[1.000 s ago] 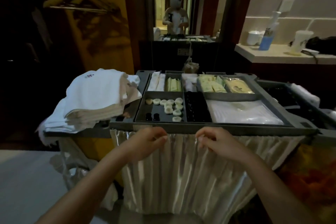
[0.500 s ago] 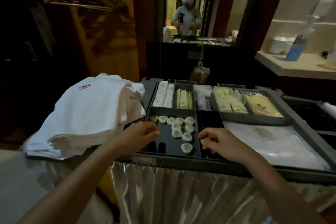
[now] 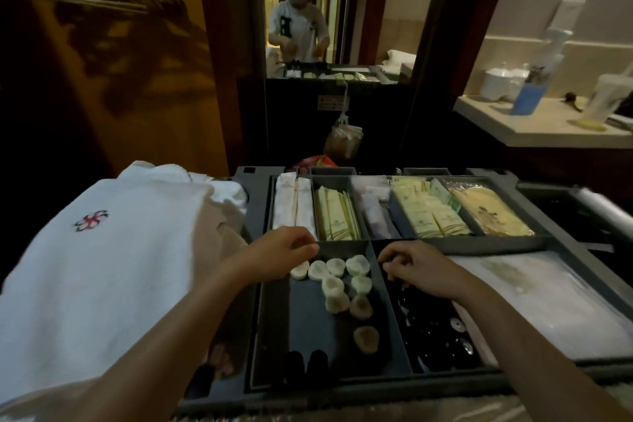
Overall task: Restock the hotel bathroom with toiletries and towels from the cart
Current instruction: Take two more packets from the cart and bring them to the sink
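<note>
Grey tray: cart organiser tray (image 3: 455, 243), top of cart, fills the centre of the view; toiletries sit in its compartments.
Soaps: white round soaps (image 3: 334, 276) loose in the near-left compartment, bunched toward 12 o'clock of it.
Left hand: left hand (image 3: 277, 257) at 10 o'clock of the soaps, fingers curled and pinched close, touching or just over the leftmost soap; cannot tell if it has hold of one.
Right hand: right hand (image 3: 416, 267) over the far end of the dark bottles (image 3: 435, 329) compartment, fingers bent down, nearly closed; hold on a bottle cannot be told.
Towels: folded white towels (image 3: 102, 267) at 9 o'clock of the tray, on the cart's left end.
Counter: bathroom counter (image 3: 534, 127) at 2 o'clock, well apart.
Risk: left forearm lies just beside the towel stack, a nudge may slide it; the small soaps sit packed, so a pinch may knock neighbours; dim light may cause a wrong pick.
Change: half a second ago both hands hung near the tray's front edge; now both have reached deeper, toward 12 o'clock, and the camera has come closer.
</note>
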